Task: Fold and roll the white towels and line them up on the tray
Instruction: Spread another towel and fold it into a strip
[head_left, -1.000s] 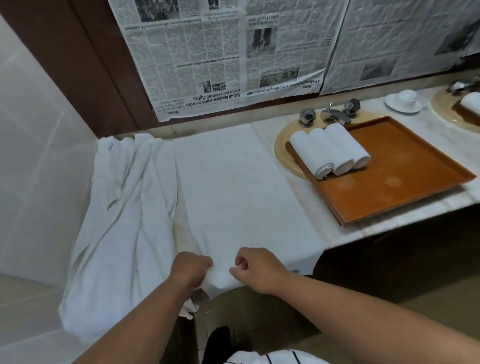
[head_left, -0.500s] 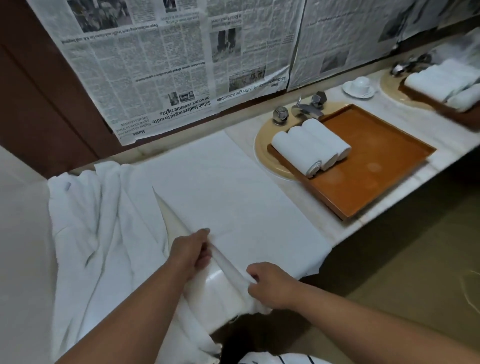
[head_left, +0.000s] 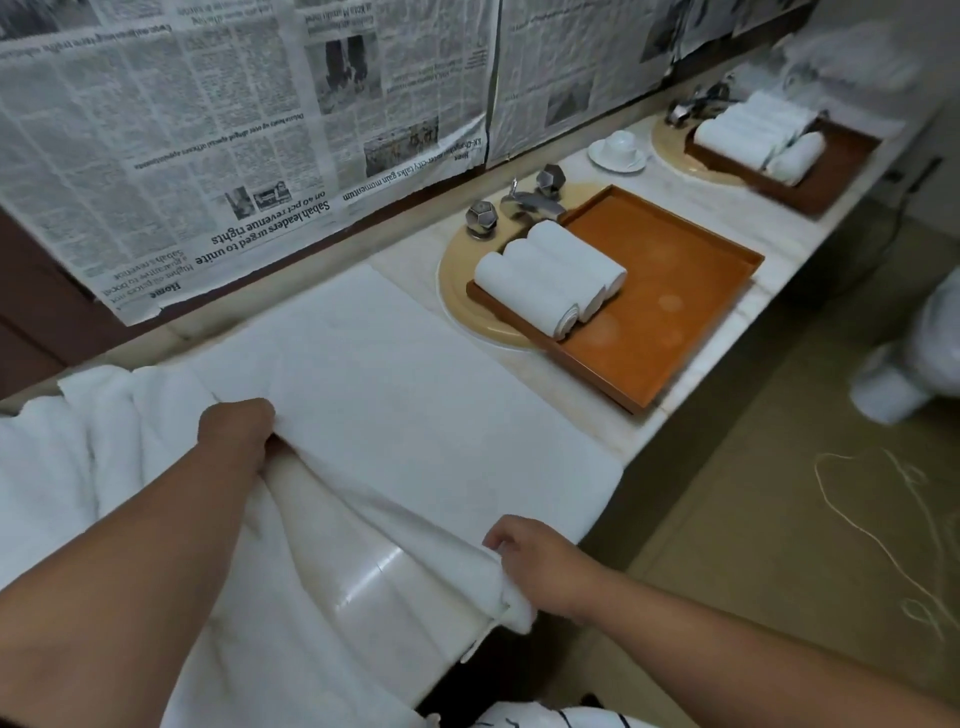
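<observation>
- Your hands have moved apart. A second ago they sat close together on the near hem of the spread towel (head_left: 405, 415). Now they hold its left-hand edge stretched between them.
- Your left hand (head_left: 236, 441), at centre left of the frame, has travelled up that edge. Its fingers are curled round the cloth and gripping it.
- Your right hand (head_left: 540, 571), at lower centre, pinches the near corner, and the cloth bunches under its fingertips.
- The edge between your hands is now raised off the counter (head_left: 374, 571), whose glossy top shows beneath it. The rest of the towel lies flat across the middle of the frame.
- This looks like the start of the lengthwise fold: the raised edge seems ready to be carried toward the right of the frame. Rolling has not begun.
- The tray (head_left: 675, 291), at centre right, has not changed. Three rolled towels (head_left: 550, 275) lie side by side, touching, at its left end, and the rest of it is bare.
- The heap of unfolded towels (head_left: 104, 441) remains at the left edge, just beside your left hand.
- The view has swung rightward, bringing a second tray (head_left: 831, 176) with rolls into the upper right.
</observation>
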